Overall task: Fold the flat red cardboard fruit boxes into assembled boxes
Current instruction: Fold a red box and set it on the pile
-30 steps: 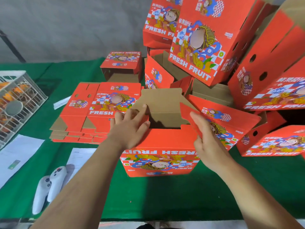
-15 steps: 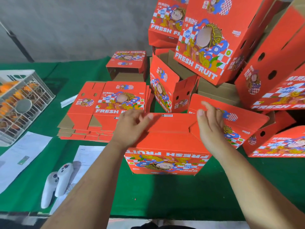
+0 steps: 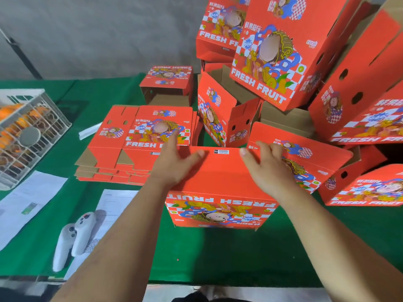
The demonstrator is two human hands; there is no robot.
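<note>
The left hand [image 3: 174, 162] and right hand [image 3: 268, 166] are laid flat, fingers released, on the upside-down box [image 3: 220, 192] at the table's [image 3: 218, 253] near edge.

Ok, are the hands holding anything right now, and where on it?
Neither grips anything. Both hands, left and right, press flat with straight fingers on the closed flaps facing up on the red box, left near its left edge, right near its right.

A table [image 3: 218, 253] covered in green cloth is seen. On it are laid a stack of flat red boxes [image 3: 139, 144], one upright box [image 3: 220, 192], further assembled boxes [image 3: 362, 186], a white wire crate [image 3: 28, 136], paper sheets [image 3: 28, 203] and two white controllers [image 3: 74, 238].
</note>
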